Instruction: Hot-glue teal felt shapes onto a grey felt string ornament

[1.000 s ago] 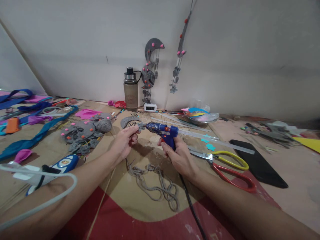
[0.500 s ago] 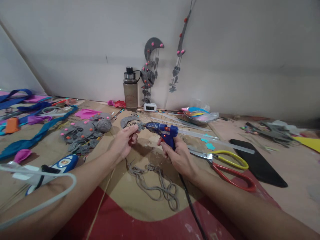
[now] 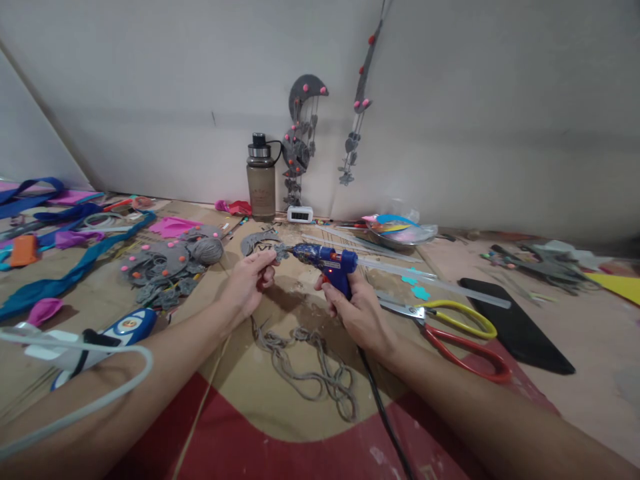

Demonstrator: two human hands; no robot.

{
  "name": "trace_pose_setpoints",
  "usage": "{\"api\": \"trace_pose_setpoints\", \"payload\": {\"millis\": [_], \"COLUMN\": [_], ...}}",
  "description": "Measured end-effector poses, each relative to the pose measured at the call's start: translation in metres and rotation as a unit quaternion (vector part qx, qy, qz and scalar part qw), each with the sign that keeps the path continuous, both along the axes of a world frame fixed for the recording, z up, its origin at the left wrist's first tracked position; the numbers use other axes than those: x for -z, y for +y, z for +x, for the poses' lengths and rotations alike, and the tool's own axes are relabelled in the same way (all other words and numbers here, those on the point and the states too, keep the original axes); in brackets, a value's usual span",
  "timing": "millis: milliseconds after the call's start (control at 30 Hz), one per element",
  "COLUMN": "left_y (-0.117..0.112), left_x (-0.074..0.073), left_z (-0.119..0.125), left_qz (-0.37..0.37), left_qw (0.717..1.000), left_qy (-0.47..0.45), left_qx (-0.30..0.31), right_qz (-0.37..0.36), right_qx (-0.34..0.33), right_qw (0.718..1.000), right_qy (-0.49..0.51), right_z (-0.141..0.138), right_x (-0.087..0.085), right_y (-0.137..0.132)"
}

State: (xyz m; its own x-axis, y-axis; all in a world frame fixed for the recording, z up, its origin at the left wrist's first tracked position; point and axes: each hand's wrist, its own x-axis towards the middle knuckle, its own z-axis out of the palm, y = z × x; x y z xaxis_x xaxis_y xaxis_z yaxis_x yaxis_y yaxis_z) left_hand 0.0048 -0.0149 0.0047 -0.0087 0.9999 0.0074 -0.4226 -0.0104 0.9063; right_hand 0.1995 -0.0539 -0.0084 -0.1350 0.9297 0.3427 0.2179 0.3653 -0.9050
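Note:
My right hand (image 3: 356, 313) is closed round the grip of a blue hot glue gun (image 3: 327, 262), whose red light is on and whose nozzle points left. My left hand (image 3: 247, 283) pinches a small grey felt piece (image 3: 281, 252) right at the nozzle tip. A black cord (image 3: 380, 407) runs from the gun back along my right arm. Grey yarn (image 3: 310, 363) lies in loops on the cardboard below both hands.
Red and yellow scissors (image 3: 450, 330) and a black mat (image 3: 515, 327) lie to the right. A water bottle (image 3: 261, 179), a small clock (image 3: 300, 214) and hanging felt mobiles (image 3: 301, 133) stand at the wall. Grey felt shapes and a yarn ball (image 3: 206, 251) sit left, blue ribbons (image 3: 60, 280) beyond.

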Motion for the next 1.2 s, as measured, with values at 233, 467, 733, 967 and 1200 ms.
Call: {"api": "trace_pose_setpoints", "payload": {"millis": [233, 467, 733, 967, 1200], "left_y": [0.002, -0.001, -0.006, -0.008, -0.009], "left_x": [0.002, 0.001, 0.003, 0.002, 0.011], "left_z": [-0.002, 0.0, 0.004, 0.006, 0.004], "left_qz": [-0.005, 0.033, 0.037, 0.036, 0.043], "left_qw": [1.0, 0.999, 0.996, 0.995, 0.986], "left_qy": [-0.022, -0.007, 0.079, 0.089, 0.137], "left_qx": [-0.02, -0.037, 0.013, 0.038, 0.089], "right_qz": [-0.05, -0.08, -0.044, 0.033, 0.031], "right_qx": [0.006, 0.08, 0.16, 0.144, 0.117], "right_qw": [0.997, 0.976, 0.851, 0.814, 0.817], "right_qy": [0.056, -0.184, -0.498, -0.561, -0.564], "right_z": [0.001, -0.001, -0.006, 0.002, 0.007], "right_x": [-0.003, -0.005, -0.005, -0.016, -0.021], "right_y": [0.002, 0.023, 0.023, 0.014, 0.013]}}
